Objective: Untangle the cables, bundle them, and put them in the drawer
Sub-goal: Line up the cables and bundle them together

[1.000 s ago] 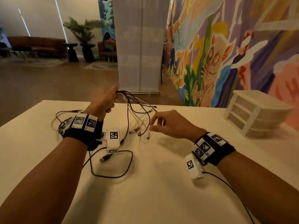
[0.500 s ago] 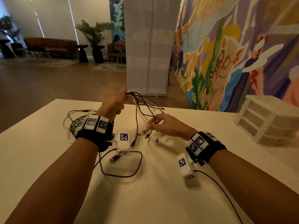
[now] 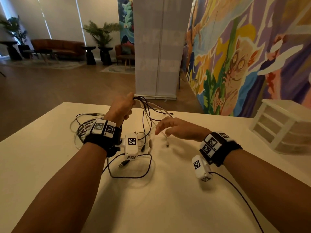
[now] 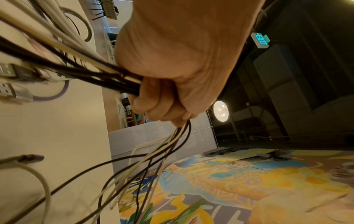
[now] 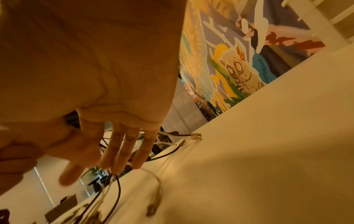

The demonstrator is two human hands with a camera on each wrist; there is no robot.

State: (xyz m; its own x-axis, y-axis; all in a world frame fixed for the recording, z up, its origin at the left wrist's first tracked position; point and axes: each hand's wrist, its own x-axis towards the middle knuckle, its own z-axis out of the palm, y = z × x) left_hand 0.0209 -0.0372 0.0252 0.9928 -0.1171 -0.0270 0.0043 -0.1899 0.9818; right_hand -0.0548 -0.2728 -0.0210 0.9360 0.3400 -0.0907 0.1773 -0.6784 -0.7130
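My left hand [image 3: 123, 106] is raised above the table and grips a bunch of black and white cables [image 3: 144, 106]; in the left wrist view the fist [image 4: 172, 84] is closed round the cables [image 4: 107, 75]. Their loose ends hang down to the tabletop. My right hand [image 3: 170, 127] hovers just right of the hanging strands with fingers [image 5: 122, 153] straight and spread, holding nothing, its fingertips near the cables [image 5: 113, 186]. More tangled cable [image 3: 84, 125] lies behind my left wrist. A black USB cable loop [image 3: 133, 174] lies on the table in front.
A white plastic drawer unit [image 3: 282, 126] stands at the table's right edge with its drawers shut. The white table [image 3: 151, 207] extends toward me. A painted wall and a white banner stand beyond the far edge.
My right hand has slid left and forward toward the hanging cable ends. My left hand still holds the bunch up at about the same height.
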